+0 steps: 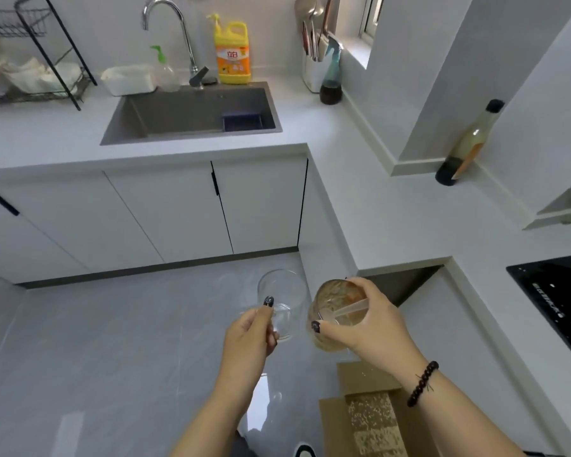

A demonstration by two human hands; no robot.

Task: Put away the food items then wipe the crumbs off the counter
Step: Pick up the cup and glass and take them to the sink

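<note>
My left hand (251, 338) grips the handle of a clear empty glass mug (282, 300), held over the floor. Beside it, my right hand (373, 321) grips a second glass (335, 311) from above; this one is smeared with brownish food residue and has a pale plastic spoon (351, 308) lying in it. Both glasses hang in the air just left of the white counter's (360, 192) corner. A dark sauce bottle (465, 146) stands on the counter by the wall.
The sink (192, 110) lies at the back with a tap, yellow detergent bottle (233, 52), white container and utensil holder (315, 67) around it. A dish rack (30, 67) stands far left. A black hob (561, 298) is at right. An open cardboard box (373, 420) sits on the floor below my right arm.
</note>
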